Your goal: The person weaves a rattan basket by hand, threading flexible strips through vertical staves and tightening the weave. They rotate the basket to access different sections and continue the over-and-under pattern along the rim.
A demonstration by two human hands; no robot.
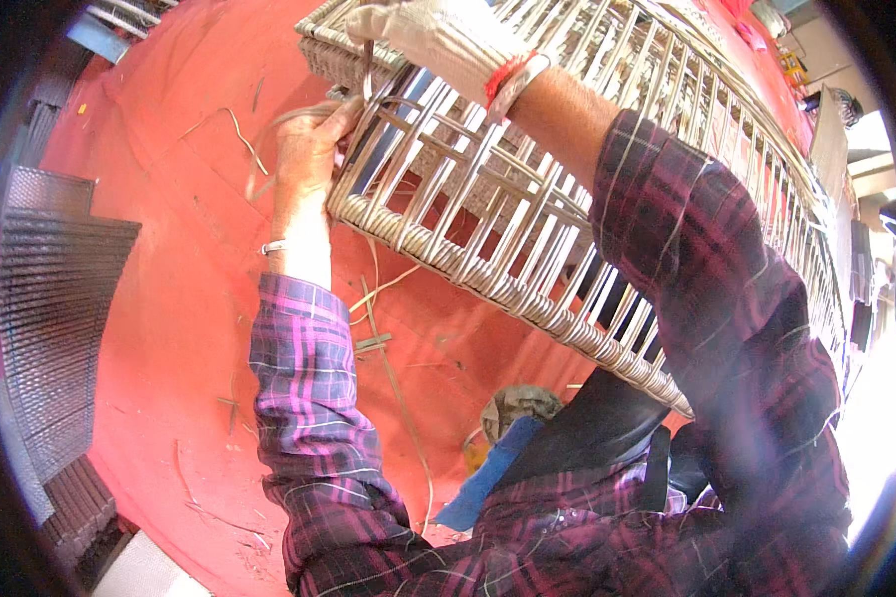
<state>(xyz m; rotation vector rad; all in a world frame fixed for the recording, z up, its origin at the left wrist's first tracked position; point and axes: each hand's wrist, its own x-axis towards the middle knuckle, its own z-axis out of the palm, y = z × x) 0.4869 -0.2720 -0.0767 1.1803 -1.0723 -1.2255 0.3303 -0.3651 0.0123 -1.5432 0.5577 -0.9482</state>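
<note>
A large pale wicker frame [558, 313], with open bars and a wrapped, woven edge, stretches from upper centre to the right. My bare left hand [309, 144] is at its left corner. The thumb and fingers are closed on a thin cane strand [368, 85] beside the corner, and part of this hand is blurred. Above it, my right hand [438, 35] wears a whitish knit glove and reaches across the frame. Its fingers are curled down onto the upper part of the same strand. The glove's palm side is hidden.
Red sheeting [189, 328] covers the floor, with loose cane pieces [373, 343] scattered over it. Dark ribbed woven panels [60, 318] stand at the left. A blue cloth [493, 473] lies by my legs. Stacked items line the right side.
</note>
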